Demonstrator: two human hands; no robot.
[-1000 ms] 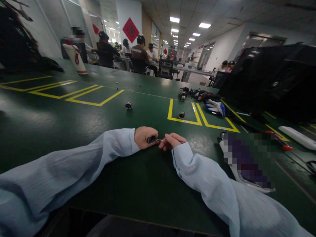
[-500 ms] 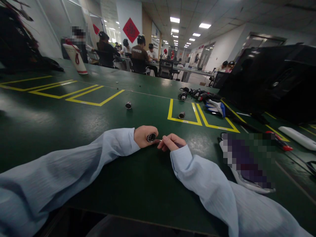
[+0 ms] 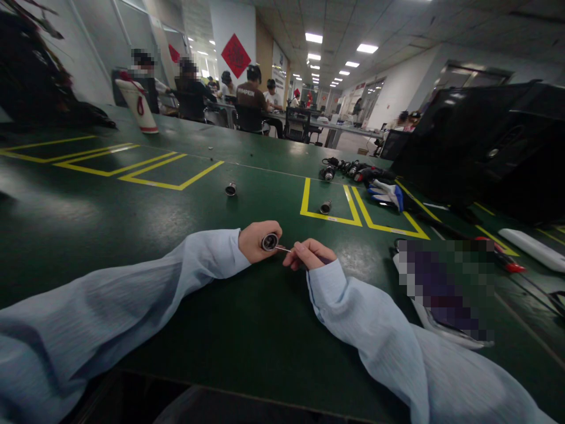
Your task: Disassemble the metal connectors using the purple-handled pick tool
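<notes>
My left hand (image 3: 255,240) is closed around a small round metal part (image 3: 269,241), its open end facing me, just above the green table (image 3: 220,318). My right hand (image 3: 309,254) pinches a thin metal tool (image 3: 283,249) whose tip touches the edge of that part. Both forearms in pale blue sleeves rest on the table. Two similar small metal parts lie farther out: one (image 3: 230,189) on bare green surface, one (image 3: 325,206) inside a yellow-taped box.
A heap of small parts and cables (image 3: 348,168) and a white and blue glove (image 3: 386,193) lie at the right rear. A red-handled tool (image 3: 503,257) and a large black case (image 3: 489,147) are at right. Several people sit at tables behind.
My left hand has turned the round part slightly and lifted it a little; the tool tip stays at its edge. The view has shifted slightly.
</notes>
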